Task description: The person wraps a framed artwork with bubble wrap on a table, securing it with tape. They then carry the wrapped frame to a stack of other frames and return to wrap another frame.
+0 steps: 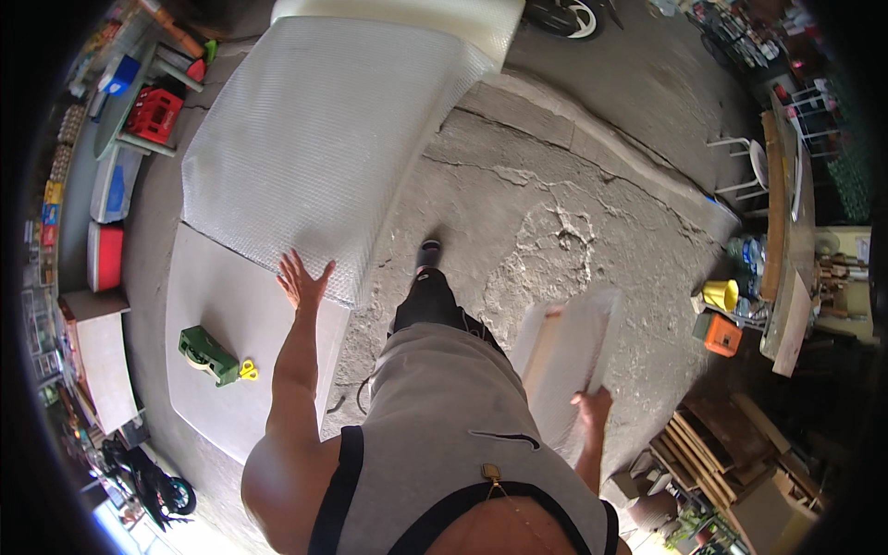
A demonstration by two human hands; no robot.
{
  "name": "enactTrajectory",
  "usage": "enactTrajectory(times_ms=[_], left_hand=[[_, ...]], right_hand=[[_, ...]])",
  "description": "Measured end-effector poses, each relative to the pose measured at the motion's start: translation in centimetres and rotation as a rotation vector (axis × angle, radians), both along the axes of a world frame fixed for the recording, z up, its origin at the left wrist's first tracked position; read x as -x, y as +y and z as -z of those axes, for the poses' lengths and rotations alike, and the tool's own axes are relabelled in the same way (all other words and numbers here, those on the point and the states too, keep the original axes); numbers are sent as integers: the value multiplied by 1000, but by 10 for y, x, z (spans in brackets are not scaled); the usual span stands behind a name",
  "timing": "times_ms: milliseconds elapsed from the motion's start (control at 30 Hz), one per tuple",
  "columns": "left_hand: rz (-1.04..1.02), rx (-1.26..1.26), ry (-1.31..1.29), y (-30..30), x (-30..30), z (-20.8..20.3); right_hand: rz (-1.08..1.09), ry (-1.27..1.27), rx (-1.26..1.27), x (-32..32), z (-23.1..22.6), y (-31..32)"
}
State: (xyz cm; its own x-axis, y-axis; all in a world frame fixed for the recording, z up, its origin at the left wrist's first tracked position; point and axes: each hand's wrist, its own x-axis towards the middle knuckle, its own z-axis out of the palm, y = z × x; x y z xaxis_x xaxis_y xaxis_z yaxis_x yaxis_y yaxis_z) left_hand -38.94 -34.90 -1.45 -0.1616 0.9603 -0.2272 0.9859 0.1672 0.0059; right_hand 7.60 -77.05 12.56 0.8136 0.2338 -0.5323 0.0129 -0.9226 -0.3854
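The bubble wrap (310, 129) is glossy, dimpled plastic, the wrapped package (564, 356) sheathed in translucent plastic. The counter (217, 282) looks smooth and matt; the concrete floor (481, 203) is rough and matt.

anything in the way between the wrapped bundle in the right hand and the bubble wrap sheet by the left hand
Yes: the person's leg and shoe stand between the wrapped bundle in the right hand and the bubble wrap sheet. Nothing visible comes between that sheet and the left hand.
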Motion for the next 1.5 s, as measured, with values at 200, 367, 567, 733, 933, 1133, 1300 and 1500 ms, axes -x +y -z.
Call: enactTrajectory(times_ms=[200, 367, 567, 733, 933, 1133, 1300, 1500], left_hand=[[-150, -43, -34, -1, -7, 2], [-283, -176, 36, 49, -44, 4], [-330, -286, -165, 160, -125, -7], [-225, -535, -318, 181, -148, -1], [-614, -234, -293, 83, -66, 24], [-1087, -449, -648, 61, 41, -14], [-1234, -606, -982, 141, 136, -59], [-1207, -846, -957, 271, 304, -13]], right_hand=[[-50, 150, 207, 2, 91, -20], [-75, 176, 175, -9, 145, -8], [11, 240, 233, -99, 175, 55], [8, 234, 224, -177, 205, 116], [-70, 195, 149, -265, 218, 213], [-157, 108, 109, -325, 210, 317], [-432, 69, -132, -339, 202, 344], [-438, 86, -6, -299, 99, 427]])
